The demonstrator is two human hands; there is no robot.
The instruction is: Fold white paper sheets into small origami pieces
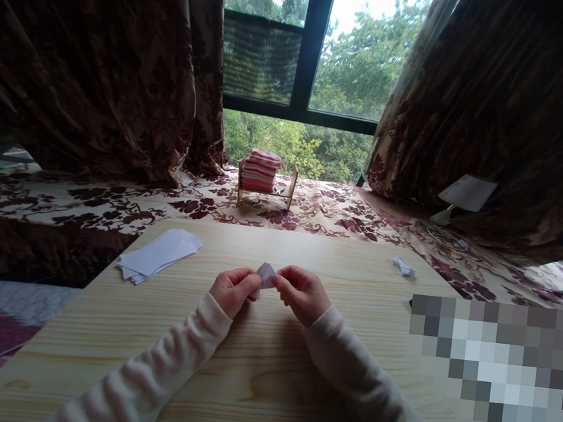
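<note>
Both my hands meet at the middle of a light wooden table (265, 370). My left hand (231, 290) and my right hand (301, 294) each pinch one side of a small folded piece of white paper (265, 274), held just above the tabletop. Fingers of both hands are curled closed round the paper. Cream sleeves cover both my forearms.
A loose stack of white paper sheets (159, 255) lies at the table's left. A small folded paper piece (403, 266) rests at the right. Behind the table, on a floral-covered ledge, stands a small wooden rack (265, 184) with striped cloths. Dark curtains frame the window.
</note>
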